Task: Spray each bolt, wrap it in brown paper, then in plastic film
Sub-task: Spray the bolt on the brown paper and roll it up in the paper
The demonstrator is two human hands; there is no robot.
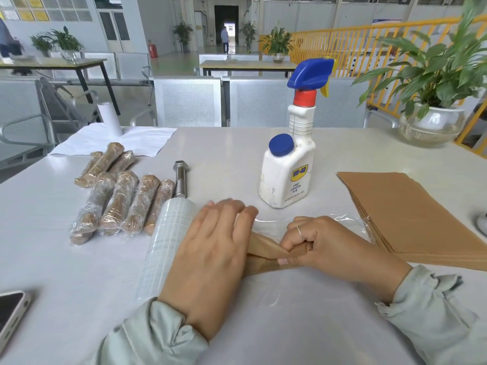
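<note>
- Head view, table [237,154]: pale worktop that carries every item listed below.
- Brown paper stack [411,206]: unused sheets at the right edge, corners fanned, just beside the work area.
- Spray bottle [288,175]: white body, blue trigger head, red collar, blue side cap; upright behind the hands. Label reads "WD-40" on a yellow-and-blue shield, with "SPRAY APPLICATOR" beneath; smaller print is too fine to read.
- Film roll [168,238]: clear plastic film with a faint grid, lying just left of the left hand; a drawn-out sheet [316,227] is spread under both hands.
- Left hand [210,248]: fingers straight and together, palm pressing flat on the left end of the parcel.
- Right hand [316,243]: fingers curled round the right end of the parcel, thumb pinching the paper; ring on one finger.
- Paper-wrapped bolt [266,256]: between the hands, lying on the film; the paper looks loose at its upper fold.
- Handling advice, as judgement: hold the fold tight, keep the parcel square to the film edge, roll firmly so the paper cannot spring open, then tuck the film ends.
- Finished bundles [118,204]: paper-and-film parcels grouped at left.
- Bare bolt [180,180]: unwrapped, beside the bundles, near the roll's far end.
- Phone [10,314]: lower left corner; no legible writing.
</note>
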